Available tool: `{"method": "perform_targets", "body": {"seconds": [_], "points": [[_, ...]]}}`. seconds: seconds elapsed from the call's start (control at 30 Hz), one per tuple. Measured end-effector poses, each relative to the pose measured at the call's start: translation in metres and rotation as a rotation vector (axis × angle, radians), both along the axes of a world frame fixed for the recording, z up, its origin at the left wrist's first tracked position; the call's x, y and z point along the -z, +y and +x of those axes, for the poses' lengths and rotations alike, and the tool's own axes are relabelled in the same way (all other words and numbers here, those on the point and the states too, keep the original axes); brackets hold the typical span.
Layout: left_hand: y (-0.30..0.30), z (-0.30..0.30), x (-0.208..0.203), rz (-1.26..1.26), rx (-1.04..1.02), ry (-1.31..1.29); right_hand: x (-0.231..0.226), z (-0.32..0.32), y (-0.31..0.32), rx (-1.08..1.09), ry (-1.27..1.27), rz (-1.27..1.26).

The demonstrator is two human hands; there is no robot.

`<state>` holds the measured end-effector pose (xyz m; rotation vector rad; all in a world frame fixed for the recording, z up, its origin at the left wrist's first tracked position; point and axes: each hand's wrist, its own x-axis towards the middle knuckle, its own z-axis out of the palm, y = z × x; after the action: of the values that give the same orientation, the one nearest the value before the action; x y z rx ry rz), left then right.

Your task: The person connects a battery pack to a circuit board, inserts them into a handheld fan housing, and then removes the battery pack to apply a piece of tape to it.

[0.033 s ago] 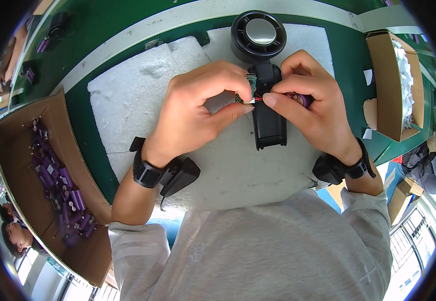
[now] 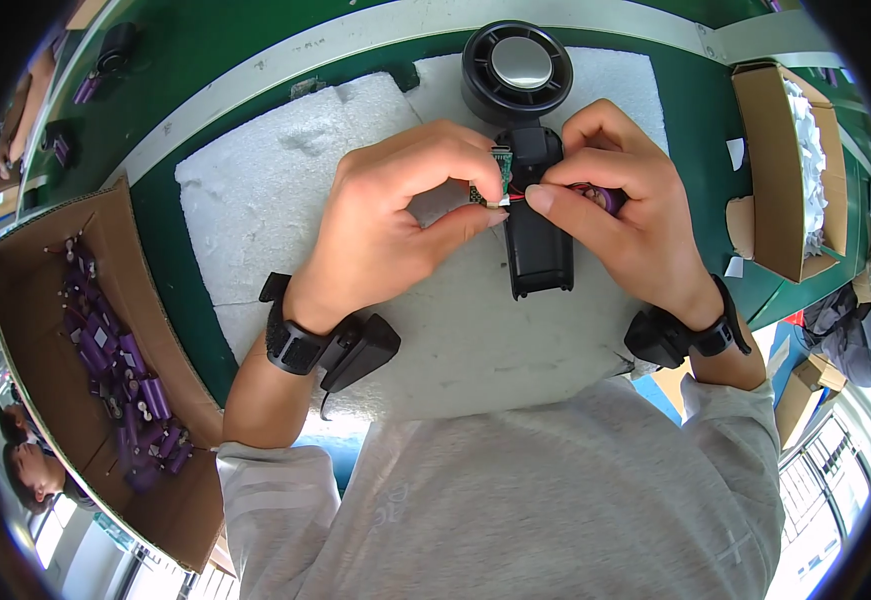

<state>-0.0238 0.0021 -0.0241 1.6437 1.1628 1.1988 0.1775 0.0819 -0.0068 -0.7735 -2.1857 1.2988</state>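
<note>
Between thumb and forefinger, my left hand [image 2: 395, 210] pinches a small green circuit board [image 2: 504, 168], held over the black handle of a handheld fan. Just right of it, my right hand [image 2: 630, 190] is closed on thin red and dark wires [image 2: 517, 196] that run to a small white connector at the board. A purple battery cell [image 2: 610, 201] shows partly under the right fingers; the rest is hidden. The handheld fan [image 2: 540, 260] lies with its handle toward me and its round head, with a silver disc, at the far end. My fingertips cover part of the handle.
A white foam mat [image 2: 265, 190] lies under the work on the green table [image 2: 180, 225]. At left stands a cardboard box [image 2: 170, 340] of purple battery cells [image 2: 120, 370]. At right, another carton [image 2: 773, 170] holds white pieces. A pale rail [image 2: 375, 42] crosses behind; people sit beyond the left side.
</note>
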Motion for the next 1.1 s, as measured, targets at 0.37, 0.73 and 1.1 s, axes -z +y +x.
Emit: {"method": "perform_targets", "body": {"seconds": [0.37, 0.73, 1.1], "points": [[-0.0005, 0.0031, 0.0021, -0.034, -0.002, -0.048, -0.0019, -0.0005, -0.0019, 0.053, -0.024, -0.02], [-0.0001, 0.0059, 0.001, -0.079, -0.018, -0.155, -0.0015, -0.0027, -0.0013, 0.028, 0.001, 0.058], [-0.0012, 0.0063, -0.0005, -0.194, -0.007, -0.305, 0.0036, -0.0025, -0.0033, 0.05, -0.015, 0.183]]}}
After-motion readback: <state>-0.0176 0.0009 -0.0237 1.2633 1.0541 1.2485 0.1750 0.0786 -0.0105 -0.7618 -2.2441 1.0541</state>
